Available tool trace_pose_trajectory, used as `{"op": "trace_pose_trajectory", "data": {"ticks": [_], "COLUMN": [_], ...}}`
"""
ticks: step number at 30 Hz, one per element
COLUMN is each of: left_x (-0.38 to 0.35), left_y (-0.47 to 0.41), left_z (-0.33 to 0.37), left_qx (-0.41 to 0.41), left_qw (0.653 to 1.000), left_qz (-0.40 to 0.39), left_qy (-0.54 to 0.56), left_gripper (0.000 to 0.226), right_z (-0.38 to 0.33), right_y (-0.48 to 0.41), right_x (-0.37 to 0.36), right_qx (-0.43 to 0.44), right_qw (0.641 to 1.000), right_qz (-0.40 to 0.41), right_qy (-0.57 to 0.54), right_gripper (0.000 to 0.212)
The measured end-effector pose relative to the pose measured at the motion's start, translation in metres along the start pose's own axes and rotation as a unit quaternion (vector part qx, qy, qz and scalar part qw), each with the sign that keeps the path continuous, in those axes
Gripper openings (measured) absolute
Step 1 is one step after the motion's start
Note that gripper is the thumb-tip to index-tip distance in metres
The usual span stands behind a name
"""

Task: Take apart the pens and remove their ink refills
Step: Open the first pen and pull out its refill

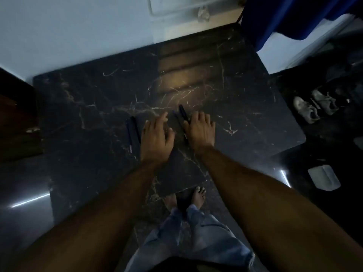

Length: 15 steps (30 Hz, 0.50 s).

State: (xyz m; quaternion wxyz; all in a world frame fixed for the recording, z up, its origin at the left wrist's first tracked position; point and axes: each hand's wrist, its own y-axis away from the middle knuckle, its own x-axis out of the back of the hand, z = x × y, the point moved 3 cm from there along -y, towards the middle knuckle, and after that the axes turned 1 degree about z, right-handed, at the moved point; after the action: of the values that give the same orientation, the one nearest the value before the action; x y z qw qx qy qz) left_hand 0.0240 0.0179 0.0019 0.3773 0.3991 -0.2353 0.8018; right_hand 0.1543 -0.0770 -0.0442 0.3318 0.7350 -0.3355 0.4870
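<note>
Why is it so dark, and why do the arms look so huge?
In the head view the room is dim, so the dark pens nearly vanish against the black marble table; a warm patch of reflected light glows just past the left hand and right hand; the wide-angle lens stretches the forearms near the picture's edge.

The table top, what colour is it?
Black marble table top with thin pale veins, seen in the head view.
</note>
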Motion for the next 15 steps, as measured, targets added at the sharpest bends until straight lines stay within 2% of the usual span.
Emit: {"op": "trace_pose_trajectory", "data": {"ticks": [3, 6, 8, 10, 12, 15], "left_x": [0.000, 0.001, 0.005, 0.015, 0.035, 0.068], "left_y": [-0.013, -0.030, -0.043, -0.055, -0.064, -0.070], "left_z": [-0.004, -0.001, 0.001, 0.008, 0.020, 0.046], "left_qx": [0.048, 0.124, 0.178, 0.213, 0.196, 0.087], "left_qw": [0.993, 0.975, 0.950, 0.910, 0.879, 0.875], "left_qz": [0.031, 0.018, -0.004, -0.045, -0.088, -0.149], "left_qy": [0.106, 0.185, 0.257, 0.352, 0.426, 0.453], "left_gripper": [0.036, 0.026, 0.025, 0.026, 0.029, 0.026], "right_z": [0.001, 0.004, 0.003, 0.002, -0.003, -0.005], "right_y": [-0.018, -0.029, -0.029, -0.020, 0.000, 0.038], "right_x": [0.000, 0.005, 0.017, 0.040, 0.075, 0.134], "right_qx": [-0.007, -0.016, -0.021, -0.020, 0.020, 0.113], "right_qw": [1.000, 0.999, 0.998, 0.985, 0.959, 0.929], "right_qz": [-0.019, -0.035, -0.032, -0.014, 0.033, 0.064], "right_qy": [0.022, 0.005, -0.052, -0.173, -0.281, -0.348], "right_gripper": [0.043, 0.040, 0.034, 0.027, 0.018, 0.013]}}
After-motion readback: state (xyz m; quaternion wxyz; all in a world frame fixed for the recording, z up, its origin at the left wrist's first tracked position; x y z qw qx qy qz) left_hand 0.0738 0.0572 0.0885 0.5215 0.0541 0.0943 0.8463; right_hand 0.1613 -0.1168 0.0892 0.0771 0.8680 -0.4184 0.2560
